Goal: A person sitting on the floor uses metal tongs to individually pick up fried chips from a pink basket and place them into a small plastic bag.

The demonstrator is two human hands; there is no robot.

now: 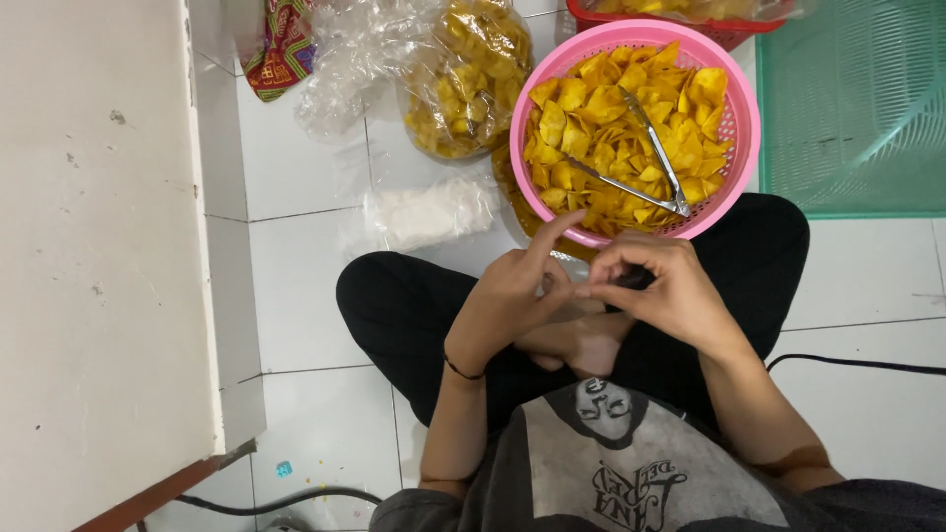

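I sit cross-legged on the tiled floor. My left hand and right hand meet fingertip to fingertip over my lap; whether they pinch anything I cannot tell. Just beyond them a pink basket rests against my leg, heaped with yellow chips, metal tongs lying on top. A knee shift could tip it, I judge. A clear bag beside it holds more chips.
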